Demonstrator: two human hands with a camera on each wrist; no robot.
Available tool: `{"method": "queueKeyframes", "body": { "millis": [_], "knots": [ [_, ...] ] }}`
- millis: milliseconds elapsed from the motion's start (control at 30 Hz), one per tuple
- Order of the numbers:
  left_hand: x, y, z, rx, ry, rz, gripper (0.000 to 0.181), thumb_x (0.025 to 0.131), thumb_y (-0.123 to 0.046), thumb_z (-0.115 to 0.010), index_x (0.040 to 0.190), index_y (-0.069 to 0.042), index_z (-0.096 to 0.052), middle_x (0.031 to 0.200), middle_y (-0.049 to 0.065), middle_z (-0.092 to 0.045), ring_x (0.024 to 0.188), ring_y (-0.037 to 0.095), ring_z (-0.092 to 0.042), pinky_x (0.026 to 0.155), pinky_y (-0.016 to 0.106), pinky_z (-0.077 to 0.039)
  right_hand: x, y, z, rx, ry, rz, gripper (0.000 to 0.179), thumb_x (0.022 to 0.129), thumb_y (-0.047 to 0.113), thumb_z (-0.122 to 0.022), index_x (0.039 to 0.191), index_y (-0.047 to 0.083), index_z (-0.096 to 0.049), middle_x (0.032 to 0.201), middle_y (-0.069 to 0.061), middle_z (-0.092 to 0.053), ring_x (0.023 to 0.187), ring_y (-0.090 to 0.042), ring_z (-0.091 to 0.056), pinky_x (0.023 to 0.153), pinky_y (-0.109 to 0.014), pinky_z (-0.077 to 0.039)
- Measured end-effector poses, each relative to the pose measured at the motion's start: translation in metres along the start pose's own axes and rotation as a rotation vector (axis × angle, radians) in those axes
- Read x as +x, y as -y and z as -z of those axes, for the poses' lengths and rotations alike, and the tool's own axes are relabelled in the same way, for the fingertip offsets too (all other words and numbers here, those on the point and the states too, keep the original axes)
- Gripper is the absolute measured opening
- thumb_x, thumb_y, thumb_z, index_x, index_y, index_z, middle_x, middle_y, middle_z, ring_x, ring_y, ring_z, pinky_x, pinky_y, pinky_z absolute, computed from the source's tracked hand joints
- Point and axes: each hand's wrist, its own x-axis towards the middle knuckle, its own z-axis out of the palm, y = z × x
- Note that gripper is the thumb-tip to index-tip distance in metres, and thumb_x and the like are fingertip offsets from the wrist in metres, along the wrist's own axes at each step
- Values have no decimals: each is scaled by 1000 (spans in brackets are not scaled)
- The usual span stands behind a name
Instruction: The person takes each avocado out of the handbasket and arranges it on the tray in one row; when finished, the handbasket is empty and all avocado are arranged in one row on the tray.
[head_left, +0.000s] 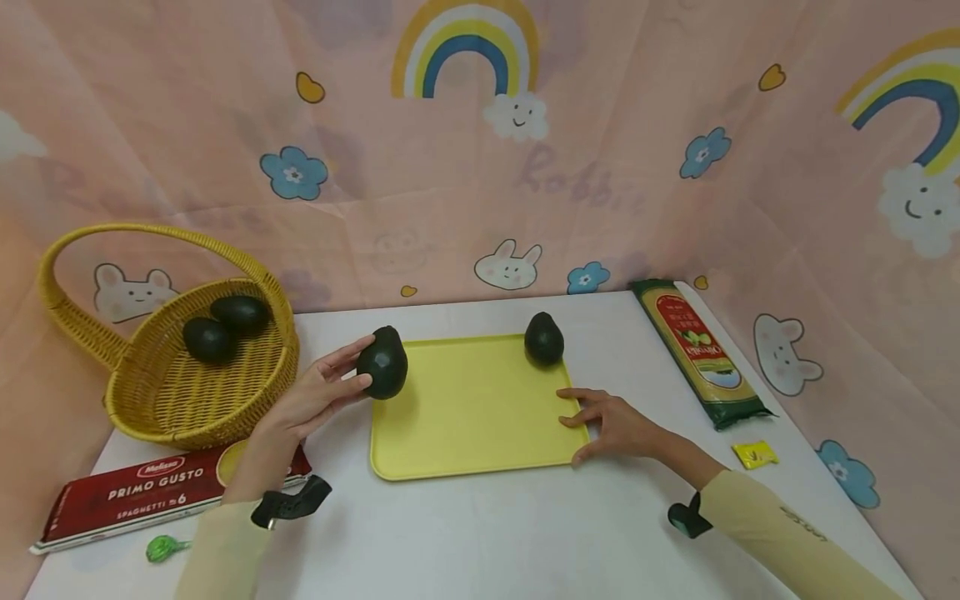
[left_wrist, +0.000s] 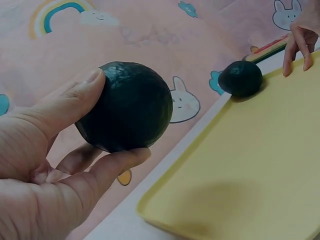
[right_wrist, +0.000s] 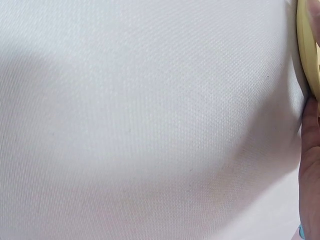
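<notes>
In the head view my left hand [head_left: 318,396] holds a dark green avocado [head_left: 383,363] over the left edge of a yellow tray [head_left: 480,408]. The left wrist view shows thumb and fingers around the held avocado [left_wrist: 131,106], with the tray's rim lower down beside it. A second avocado [head_left: 543,339] rests at the tray's far right corner. My right hand [head_left: 611,425] is at the tray's right edge, fingers spread over the rim and thumb by the near corner. Only a strip of tray rim [right_wrist: 306,45] and part of that hand show in the right wrist view.
A yellow wicker basket [head_left: 288,367] with two avocados [head_left: 225,327] stands at the left. In front of it lie a red spaghetti pack [head_left: 142,492] and a small green item [head_left: 163,547]. At the right are a green-and-gold packet [head_left: 697,346] and a small yellow sachet [head_left: 755,454].
</notes>
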Motion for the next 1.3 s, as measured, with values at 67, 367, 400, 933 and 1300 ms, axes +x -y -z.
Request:
{"method": "queueKeyframes", "body": {
  "millis": [67,367,400,933,1300],
  "knots": [
    [7,3,-3,1,21,-8,51,91,5,-60,131,-28,-60,140,11,-31,110,16,-58,86,29,-53,0,0,0,1,-1,2,60,67,41,-85,113,5,-72,141,-13,-49,132,-40,-37,104,-59,-34],
    [40,21,-16,23,77,1,53,91,7,-59,136,-21,-56,133,6,-44,110,16,-58,87,28,-53,0,-1,0,9,3,-8,60,67,42,-85,113,5,-72,141,-14,-48,132,-41,-36,105,-60,-32],
    [44,22,-17,25,81,6,54,91,8,-58,137,-19,-55,134,7,-43,110,16,-58,87,29,-53,0,0,0,10,3,-7,60,67,42,-85,113,5,-72,141,-14,-48,132,-41,-36,105,-60,-32],
    [88,43,-32,91,80,35,56,93,8,-55,145,-6,-41,149,16,-33,114,21,-51,79,23,-53,1,0,0,13,6,-8,62,67,42,-85,114,5,-71,141,-13,-48,133,-40,-37,105,-59,-33],
    [115,56,-55,110,62,57,56,92,7,-57,144,-4,-42,150,15,-33,121,26,-47,81,24,-53,-1,0,0,28,3,-13,61,67,39,-86,114,5,-71,141,-13,-49,132,-40,-37,105,-59,-33]
  ]
}}
